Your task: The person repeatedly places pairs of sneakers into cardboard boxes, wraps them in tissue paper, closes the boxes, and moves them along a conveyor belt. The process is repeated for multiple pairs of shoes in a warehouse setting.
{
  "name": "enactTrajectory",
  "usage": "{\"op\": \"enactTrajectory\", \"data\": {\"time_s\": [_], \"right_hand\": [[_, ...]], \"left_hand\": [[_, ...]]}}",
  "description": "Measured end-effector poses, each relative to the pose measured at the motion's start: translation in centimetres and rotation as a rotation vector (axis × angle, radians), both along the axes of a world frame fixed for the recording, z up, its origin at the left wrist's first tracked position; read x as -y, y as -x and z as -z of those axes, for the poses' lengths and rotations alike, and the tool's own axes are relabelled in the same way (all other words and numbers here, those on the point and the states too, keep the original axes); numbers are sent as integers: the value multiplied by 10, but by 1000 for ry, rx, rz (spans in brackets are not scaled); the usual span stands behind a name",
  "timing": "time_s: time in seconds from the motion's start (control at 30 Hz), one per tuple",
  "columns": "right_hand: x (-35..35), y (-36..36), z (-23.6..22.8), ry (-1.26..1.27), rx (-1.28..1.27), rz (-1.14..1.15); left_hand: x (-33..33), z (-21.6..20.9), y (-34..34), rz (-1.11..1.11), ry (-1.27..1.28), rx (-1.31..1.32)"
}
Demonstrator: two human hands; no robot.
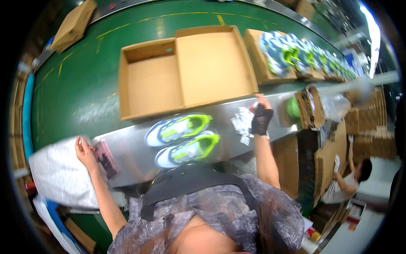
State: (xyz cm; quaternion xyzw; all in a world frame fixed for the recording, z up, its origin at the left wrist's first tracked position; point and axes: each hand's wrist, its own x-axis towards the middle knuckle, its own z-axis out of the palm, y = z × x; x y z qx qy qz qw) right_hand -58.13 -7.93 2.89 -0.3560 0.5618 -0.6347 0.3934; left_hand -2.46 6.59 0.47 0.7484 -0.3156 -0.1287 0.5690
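Note:
A pair of blue-and-white sneakers with lime-green collars lies side by side on the metal bench in front of me. Out to the left, my left hand is above the edge of a stack of white wrapping sheets, its fingers loosely apart. Beside it lies a pink-edged tray with dark pieces. My right hand, in a black fingerless glove, pinches what looks like a small white packet. It is beside a loose pile of white packets, close to the open carton's near right corner.
Beyond the bench stands a large open cardboard carton. Several more sneakers line up on boxes at the far right. A torn cardboard holder stands at the bench's right end. Farther right, a person in white gloves handles cardboard.

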Motion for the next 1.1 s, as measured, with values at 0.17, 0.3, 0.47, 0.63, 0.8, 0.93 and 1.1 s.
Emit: {"op": "enactTrajectory", "data": {"time_s": [0.17, 0.3, 0.47, 0.63, 0.8, 0.93, 1.1], "right_hand": [[41, -72, -59, 208, -46, 87], [66, -120, -84, 445, -56, 80], [78, -226, -47, 293, -669, -673], [56, -287, 40, 20, -1296, -1461], [15, -289, 31, 85, -1354, -1538], [20, -271, 25, 40, -1319, -1553], [4, -291, -28, 182, -1218, -1598]], "left_hand": [[-82, 9, -86, -284, -65, -7], [-188, 86, -196, -376, -334, 477], [-157, 39, -134, -304, -969, 527], [-147, 30, -132, -405, -796, 556], [-176, 25, -152, -435, -492, 628], [-157, -83, -131, -640, -450, 763], [-77, -207, -60, -253, -40, 627]]}}
